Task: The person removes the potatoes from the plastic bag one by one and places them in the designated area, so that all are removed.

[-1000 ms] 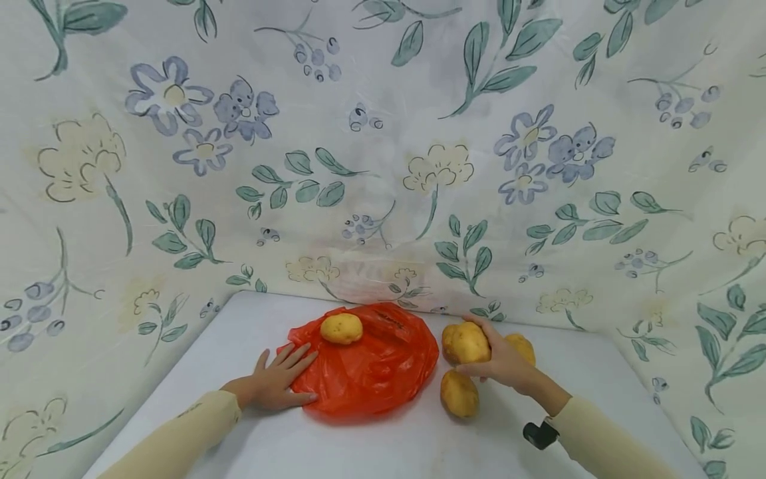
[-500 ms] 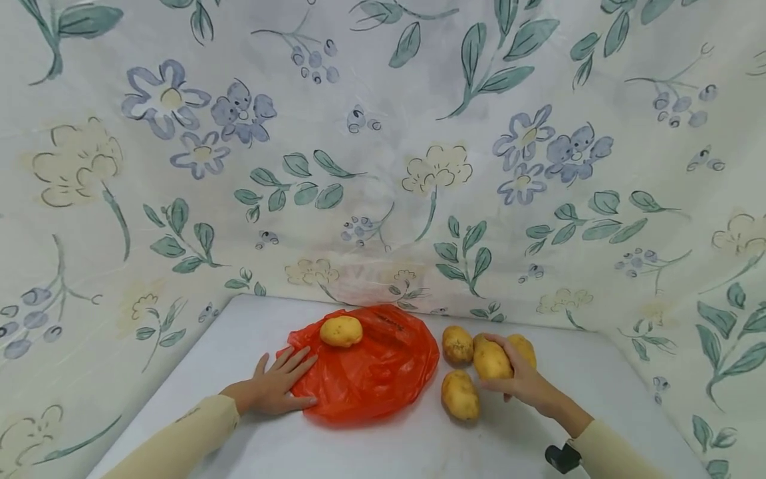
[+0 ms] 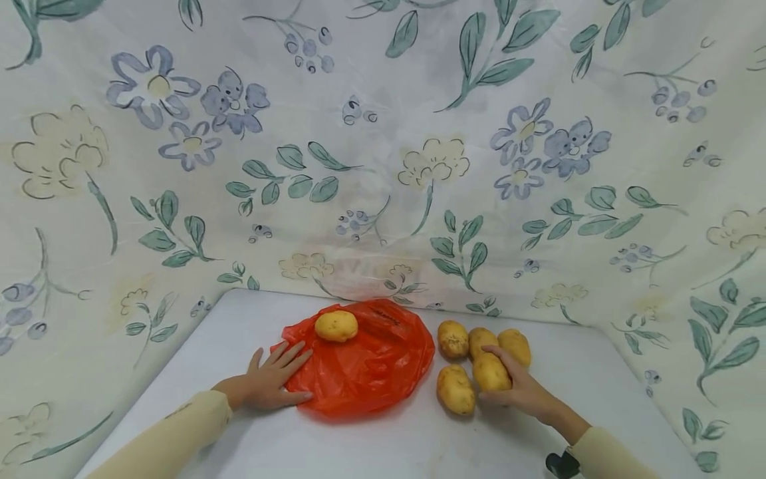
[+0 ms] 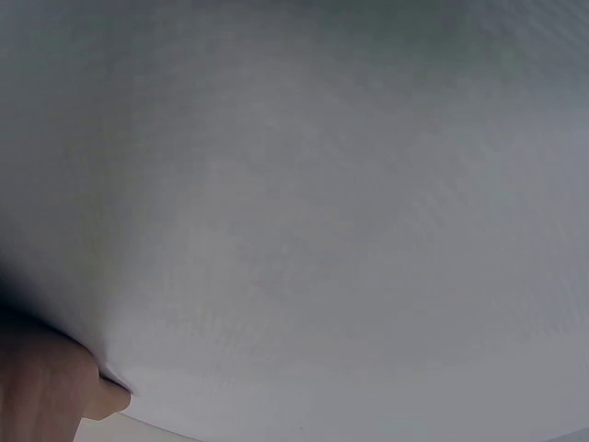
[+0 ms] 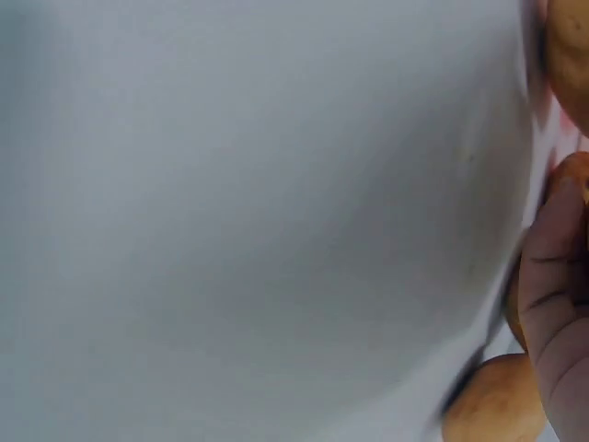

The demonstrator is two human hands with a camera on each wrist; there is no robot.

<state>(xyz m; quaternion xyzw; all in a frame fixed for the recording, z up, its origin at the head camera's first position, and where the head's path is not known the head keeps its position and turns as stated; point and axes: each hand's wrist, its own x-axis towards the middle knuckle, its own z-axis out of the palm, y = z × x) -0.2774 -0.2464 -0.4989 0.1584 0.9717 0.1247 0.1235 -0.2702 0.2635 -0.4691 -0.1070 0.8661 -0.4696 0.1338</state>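
Observation:
In the head view, my left hand (image 3: 269,382) lies with spread, straight fingers on the left edge of a crumpled red plastic bag (image 3: 371,379). One potato (image 3: 336,326) rests on top of the bag. To the bag's right, my right hand (image 3: 519,389) grips a potato (image 3: 491,372) between thumb and fingers. Around it sit a back-left potato (image 3: 453,339), a back-middle potato (image 3: 481,340), a back-right potato (image 3: 514,347) and a front-left potato (image 3: 456,390). The right wrist view shows part of the right hand (image 5: 557,313) beside potatoes; the left wrist view shows little of the left hand (image 4: 46,387).
A white tabletop (image 3: 371,452) carries everything. Floral cloth (image 3: 383,199) hangs behind the table and along both sides. A dark band-like device (image 3: 562,464) sits at the right wrist.
My right hand has moved right, then slightly nearer, with a potato in its grip. Another potato now shows behind the held one. The left hand stays on the bag.

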